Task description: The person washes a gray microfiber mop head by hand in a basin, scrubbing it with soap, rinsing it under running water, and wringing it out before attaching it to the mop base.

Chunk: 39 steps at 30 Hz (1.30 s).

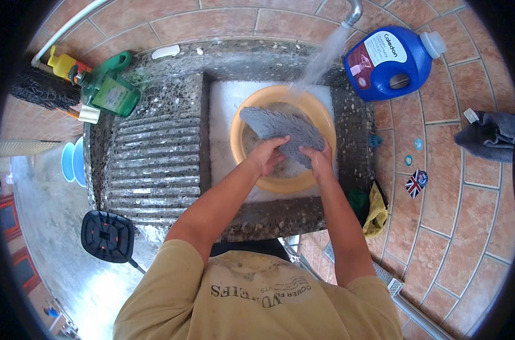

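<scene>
A fluffy grey cloth (278, 125) is held by both my hands over an orange-yellow plastic basin (257, 178) of cloudy water. My left hand (269, 155) grips its lower left edge, with the thumb on top. At the cloth's right end, my right hand (318, 156) has the thumb on top and the fingers partly hidden behind. The basin stands in the square hollow of a stone laundry sink (270, 216), with suds around it. Water runs from a metal tap (353, 15) into the basin's far side.
A ridged washboard (155, 165) forms the sink's left side. Behind it stand a green bottle (113, 95) and a yellow bottle (66, 63). A blue laundry detergent jug (393, 63) is at the far right corner. Yellow cloth (376, 212) hangs at the right edge; a black fly swatter (107, 236) lies left.
</scene>
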{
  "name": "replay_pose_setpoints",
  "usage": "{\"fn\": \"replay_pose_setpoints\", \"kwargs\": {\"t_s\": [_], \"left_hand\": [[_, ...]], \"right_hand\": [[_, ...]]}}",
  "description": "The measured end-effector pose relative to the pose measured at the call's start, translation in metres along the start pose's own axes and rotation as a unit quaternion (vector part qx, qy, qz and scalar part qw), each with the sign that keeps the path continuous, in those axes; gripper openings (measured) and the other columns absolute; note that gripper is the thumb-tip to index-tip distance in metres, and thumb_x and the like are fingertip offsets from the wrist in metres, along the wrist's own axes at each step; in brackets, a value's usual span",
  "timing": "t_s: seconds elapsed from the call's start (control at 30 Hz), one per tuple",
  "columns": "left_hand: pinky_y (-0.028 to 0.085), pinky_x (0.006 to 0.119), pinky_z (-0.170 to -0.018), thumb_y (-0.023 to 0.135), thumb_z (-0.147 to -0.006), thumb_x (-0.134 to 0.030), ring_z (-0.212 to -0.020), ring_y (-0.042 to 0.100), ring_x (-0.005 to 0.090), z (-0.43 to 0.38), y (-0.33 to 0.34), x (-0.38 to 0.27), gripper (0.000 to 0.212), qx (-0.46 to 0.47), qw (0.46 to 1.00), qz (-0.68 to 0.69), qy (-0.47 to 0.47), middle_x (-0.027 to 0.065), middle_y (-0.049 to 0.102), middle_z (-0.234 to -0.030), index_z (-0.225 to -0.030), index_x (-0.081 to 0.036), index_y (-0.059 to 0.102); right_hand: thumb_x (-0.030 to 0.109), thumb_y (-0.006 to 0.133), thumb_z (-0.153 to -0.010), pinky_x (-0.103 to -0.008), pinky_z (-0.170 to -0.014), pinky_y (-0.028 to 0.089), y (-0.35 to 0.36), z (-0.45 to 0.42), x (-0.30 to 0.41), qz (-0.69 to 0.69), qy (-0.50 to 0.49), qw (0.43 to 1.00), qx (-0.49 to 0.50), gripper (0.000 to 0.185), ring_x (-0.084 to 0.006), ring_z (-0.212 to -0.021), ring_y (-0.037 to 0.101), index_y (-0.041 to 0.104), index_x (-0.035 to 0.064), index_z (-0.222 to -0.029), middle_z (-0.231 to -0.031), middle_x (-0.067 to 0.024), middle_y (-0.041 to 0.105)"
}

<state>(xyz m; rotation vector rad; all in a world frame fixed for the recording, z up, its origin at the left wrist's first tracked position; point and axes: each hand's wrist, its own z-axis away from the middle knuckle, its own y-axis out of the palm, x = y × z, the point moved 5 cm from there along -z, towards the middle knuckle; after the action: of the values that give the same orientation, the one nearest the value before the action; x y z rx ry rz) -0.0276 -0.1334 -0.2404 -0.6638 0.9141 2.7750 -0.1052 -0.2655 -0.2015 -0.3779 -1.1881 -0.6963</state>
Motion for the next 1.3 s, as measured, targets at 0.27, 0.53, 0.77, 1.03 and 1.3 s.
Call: {"fn": "replay_pose_setpoints", "kwargs": {"t_s": [0.27, 0.53, 0.77, 1.03, 1.3], "left_hand": [[0.03, 0.047, -0.1, 0.05, -0.083, -0.019, -0.124, 0.033, 0.0324, -0.012, -0.003, -0.031, 0.043, -0.101, 0.608, -0.678, 0.4, 0.01, 0.045, -0.128, -0.125, -0.016, 0.045], [0.016, 0.058, -0.104, 0.048, -0.084, -0.025, -0.134, 0.013, 0.0321, -0.073, 0.007, 0.021, 0.042, -0.023, 0.42, -0.848, 0.323, 0.0044, 0.018, -0.145, -0.126, -0.026, 0.047], [0.004, 0.059, -0.105, 0.054, -0.075, -0.025, -0.129, 0.026, 0.0306, -0.121, -0.028, 0.051, 0.036, 0.03, 0.49, -0.816, 0.306, 0.0068, 0.047, -0.127, -0.11, -0.017, 0.059], [0.037, 0.04, -0.094, 0.06, -0.077, -0.02, -0.116, 0.042, 0.0285, -0.046, -0.009, 0.008, 0.045, -0.14, 0.831, -0.464, 0.274, 0.0136, 0.046, -0.125, -0.117, -0.003, 0.048], [0.041, 0.046, -0.087, 0.064, -0.074, -0.049, -0.1, 0.053, 0.0273, 0.049, -0.005, -0.025, 0.064, 0.03, 0.99, 0.049, -0.127, 0.0109, 0.053, -0.115, -0.121, -0.009, 0.046]], "right_hand": [[0.031, 0.06, -0.08, -0.0392, -0.092, 0.039, -0.06, -0.059, -0.115, 0.328, 0.125, 0.912, -0.211, 0.059, -0.0361, -0.105, 0.052, 0.042, -0.0061, -0.121, -0.114, -0.0243, 0.052], [0.019, 0.048, -0.082, -0.0438, -0.082, 0.044, -0.018, -0.033, -0.135, 0.572, 0.127, 0.805, -0.096, 0.03, -0.0374, -0.095, 0.056, 0.054, -0.0035, -0.101, -0.1, -0.0242, 0.057], [0.02, 0.052, -0.076, -0.0406, -0.078, 0.047, -0.037, -0.053, -0.193, 0.689, 0.028, 0.721, -0.067, 0.023, -0.0345, -0.087, 0.058, 0.061, 0.0009, -0.084, -0.095, -0.0198, 0.06], [0.024, 0.056, -0.079, -0.0452, -0.07, 0.048, -0.04, -0.034, -0.175, -0.086, 0.422, 0.9, -0.068, 0.029, -0.0266, -0.088, 0.058, 0.055, 0.0096, -0.104, -0.099, -0.0076, 0.058], [0.022, 0.06, -0.077, -0.0441, -0.073, 0.046, 0.043, 0.027, 0.006, -0.052, 0.249, 0.967, 0.024, 0.034, -0.0243, -0.09, 0.058, 0.052, 0.0058, -0.105, -0.098, -0.0104, 0.058]]}}
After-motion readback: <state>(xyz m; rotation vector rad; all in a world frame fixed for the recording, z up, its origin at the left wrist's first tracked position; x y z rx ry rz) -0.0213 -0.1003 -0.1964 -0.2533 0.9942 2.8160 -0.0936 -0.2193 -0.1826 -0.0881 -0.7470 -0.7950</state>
